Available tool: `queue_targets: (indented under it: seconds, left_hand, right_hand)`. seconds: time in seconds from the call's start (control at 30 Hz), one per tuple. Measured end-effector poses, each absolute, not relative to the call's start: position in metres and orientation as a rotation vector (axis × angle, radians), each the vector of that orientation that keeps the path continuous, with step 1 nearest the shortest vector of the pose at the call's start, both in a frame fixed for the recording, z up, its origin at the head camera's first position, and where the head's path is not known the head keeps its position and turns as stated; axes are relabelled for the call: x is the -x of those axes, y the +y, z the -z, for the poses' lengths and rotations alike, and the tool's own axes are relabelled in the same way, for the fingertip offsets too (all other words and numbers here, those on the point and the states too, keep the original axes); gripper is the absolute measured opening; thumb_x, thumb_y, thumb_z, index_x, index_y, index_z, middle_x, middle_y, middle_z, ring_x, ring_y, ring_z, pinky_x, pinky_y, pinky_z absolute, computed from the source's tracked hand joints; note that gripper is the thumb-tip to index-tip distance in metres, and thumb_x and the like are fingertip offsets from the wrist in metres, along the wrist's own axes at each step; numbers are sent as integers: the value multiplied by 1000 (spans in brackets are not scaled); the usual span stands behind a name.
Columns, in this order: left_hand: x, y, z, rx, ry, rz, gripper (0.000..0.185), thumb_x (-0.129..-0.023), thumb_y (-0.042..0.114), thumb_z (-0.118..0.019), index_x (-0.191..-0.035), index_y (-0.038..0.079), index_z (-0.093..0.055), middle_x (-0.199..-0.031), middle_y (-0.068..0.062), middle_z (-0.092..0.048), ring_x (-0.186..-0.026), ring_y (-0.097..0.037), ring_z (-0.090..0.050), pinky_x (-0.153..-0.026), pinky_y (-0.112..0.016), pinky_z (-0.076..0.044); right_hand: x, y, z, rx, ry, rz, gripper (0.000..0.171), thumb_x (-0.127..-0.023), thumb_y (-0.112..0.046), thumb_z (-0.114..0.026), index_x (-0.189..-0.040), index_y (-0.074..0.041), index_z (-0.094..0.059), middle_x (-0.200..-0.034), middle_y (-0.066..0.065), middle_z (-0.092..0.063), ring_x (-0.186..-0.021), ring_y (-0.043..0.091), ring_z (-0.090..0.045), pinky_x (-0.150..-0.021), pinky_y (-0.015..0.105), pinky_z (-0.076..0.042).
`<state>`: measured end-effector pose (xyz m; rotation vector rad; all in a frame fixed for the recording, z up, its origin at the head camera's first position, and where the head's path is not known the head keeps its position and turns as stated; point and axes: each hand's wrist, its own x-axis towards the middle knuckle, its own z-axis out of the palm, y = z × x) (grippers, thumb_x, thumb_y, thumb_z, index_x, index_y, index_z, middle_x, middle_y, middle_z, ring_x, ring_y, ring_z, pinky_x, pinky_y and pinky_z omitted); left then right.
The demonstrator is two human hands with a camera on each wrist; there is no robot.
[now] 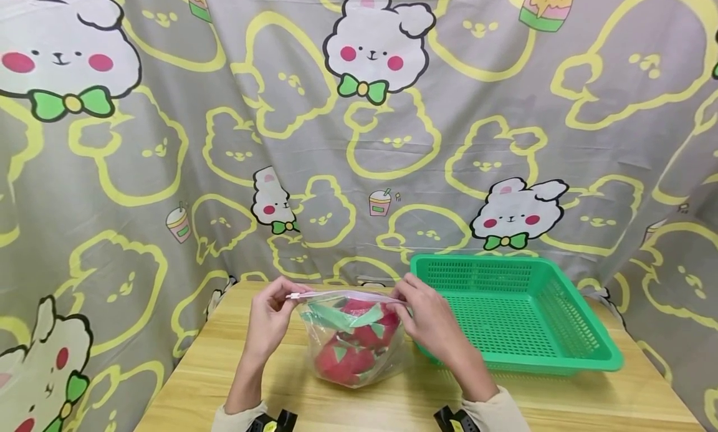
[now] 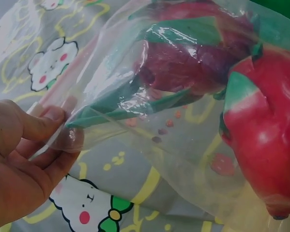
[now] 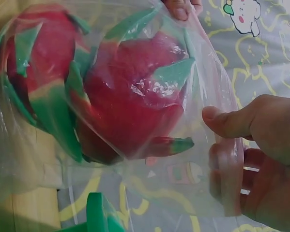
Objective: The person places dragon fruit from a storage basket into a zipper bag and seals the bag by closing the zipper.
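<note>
A clear zip bag [image 1: 320,338] stands on the wooden table with red, green-tipped dragon fruits inside; one dragon fruit [image 1: 343,360] lies low in front and another [image 3: 135,96] sits close beside it in the right wrist view. My left hand [image 1: 272,316] pinches the bag's top left corner, next to the white zip slider [image 1: 294,295]. At the top right corner, my right hand [image 1: 429,316] holds the bag's edge between thumb and fingers. The left wrist view shows the left thumb and fingers gripping the plastic corner. Part of the fruit is hidden by folds and glare.
A green perforated plastic basket [image 1: 589,320] stands right of the bag, close to the right hand. The wooden table [image 1: 196,382] ends at a grey patterned curtain [image 1: 314,158] hanging behind and at both sides.
</note>
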<state>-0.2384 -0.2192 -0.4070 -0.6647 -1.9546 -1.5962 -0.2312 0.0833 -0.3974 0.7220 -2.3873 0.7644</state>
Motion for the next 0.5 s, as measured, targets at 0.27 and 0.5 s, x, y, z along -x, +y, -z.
queue_targets:
  seconds: [0.27, 0.5]
  left_hand:
    - [242, -222, 406, 683, -2008, 1574, 17, -96, -12, -61, -95, 1, -71, -100, -18, -75, -86, -18, -73, -67, -22, -55]
    - [241, -226, 404, 645, -2038, 1575, 22, -94, -16, -61, -95, 3, -72, -98, -16, -75, -81, -15, -70, -63, -20, -52]
  right_hand:
    - [231, 82, 401, -706, -2317, -897, 31, -84, 1, -82, -84, -18, -58, -85, -10, -49, -73, 7, -51, -61, 23, -47]
    - [232, 76, 397, -787, -2384, -911, 22, -89, -3, -77, -100, -21, -72, -90, -13, -58, -75, 7, -53, -65, 26, -49]
